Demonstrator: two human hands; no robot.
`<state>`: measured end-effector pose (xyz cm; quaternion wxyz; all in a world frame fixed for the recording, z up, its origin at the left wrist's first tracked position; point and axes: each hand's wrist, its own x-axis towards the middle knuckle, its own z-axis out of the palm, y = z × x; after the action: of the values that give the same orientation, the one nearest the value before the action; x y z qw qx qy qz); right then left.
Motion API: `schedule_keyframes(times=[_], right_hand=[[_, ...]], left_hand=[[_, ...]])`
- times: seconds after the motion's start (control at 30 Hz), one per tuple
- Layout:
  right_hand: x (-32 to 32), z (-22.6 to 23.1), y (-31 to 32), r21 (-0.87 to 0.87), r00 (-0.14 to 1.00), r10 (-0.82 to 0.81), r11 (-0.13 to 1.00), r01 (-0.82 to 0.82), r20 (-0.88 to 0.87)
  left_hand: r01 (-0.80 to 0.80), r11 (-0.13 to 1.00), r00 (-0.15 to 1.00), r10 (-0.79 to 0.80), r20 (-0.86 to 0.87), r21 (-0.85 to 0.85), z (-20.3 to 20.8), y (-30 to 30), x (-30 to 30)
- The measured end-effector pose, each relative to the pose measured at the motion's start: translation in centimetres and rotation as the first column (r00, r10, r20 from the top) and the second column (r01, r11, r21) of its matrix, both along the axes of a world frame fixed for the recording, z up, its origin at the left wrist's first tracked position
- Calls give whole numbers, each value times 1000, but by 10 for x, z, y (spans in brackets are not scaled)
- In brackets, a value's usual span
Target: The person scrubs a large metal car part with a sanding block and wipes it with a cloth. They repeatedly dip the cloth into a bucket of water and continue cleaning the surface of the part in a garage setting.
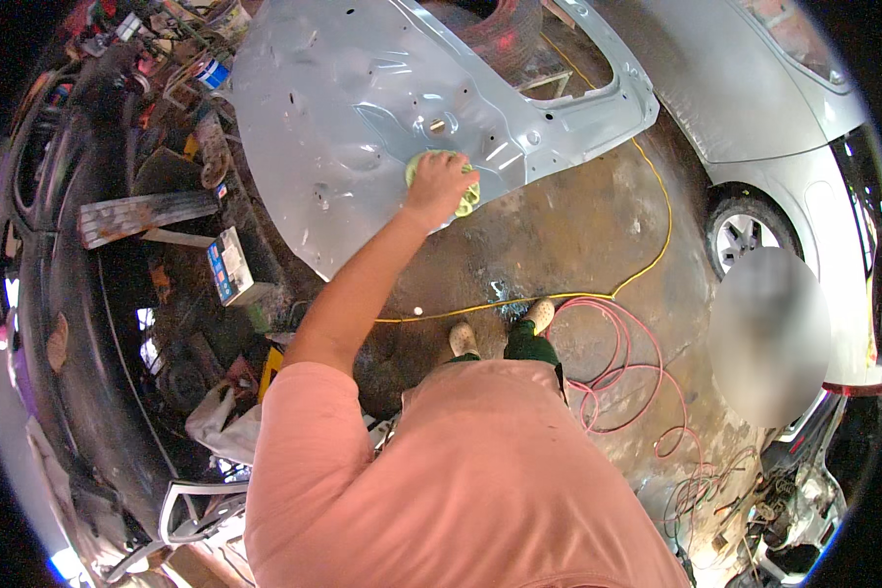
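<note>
My left hand [439, 186] is closed over a yellow-green cloth [468, 201], pressing it against a bare grey car door panel [309, 127]. The cloth is bunched under the palm and shows at both sides of the fingers, close to the panel's near edge. Several holes and pressed shapes mark the panel's surface, and a window opening lies toward its far right. My left arm reaches forward from the pink sleeve. My right hand is out of the picture.
A yellow hose [670, 211] crosses the floor before my feet, and a red hose [661, 367] lies coiled to the right. A silver car [804, 181] stands at right. Left are a dark car body [64, 265], a box [233, 269] and a metal strip [147, 218].
</note>
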<state>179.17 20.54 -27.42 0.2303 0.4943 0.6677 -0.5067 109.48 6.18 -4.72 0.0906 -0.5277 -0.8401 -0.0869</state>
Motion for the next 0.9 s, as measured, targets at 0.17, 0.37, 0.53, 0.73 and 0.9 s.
schedule_keyframes(times=[0.17,0.37,0.53,0.73,0.9], right_hand=[[-23,15,32,21,994,-95,995,96,-60],[-27,38,51,55,953,-296,952,300,-62],[-8,48,23,17,983,-181,983,181,39],[26,10,10,28,983,170,985,-172,76],[22,-17,35,73,932,361,929,-362,23]], left_hand=[[-1,989,998,10,-57,150,1,-29,32],[-215,948,976,215,25,237,-31,-76,32],[-597,746,801,576,163,296,-49,-128,-19],[-706,668,705,694,148,233,-45,-146,-58],[-538,781,810,583,-61,317,-34,-74,3]])
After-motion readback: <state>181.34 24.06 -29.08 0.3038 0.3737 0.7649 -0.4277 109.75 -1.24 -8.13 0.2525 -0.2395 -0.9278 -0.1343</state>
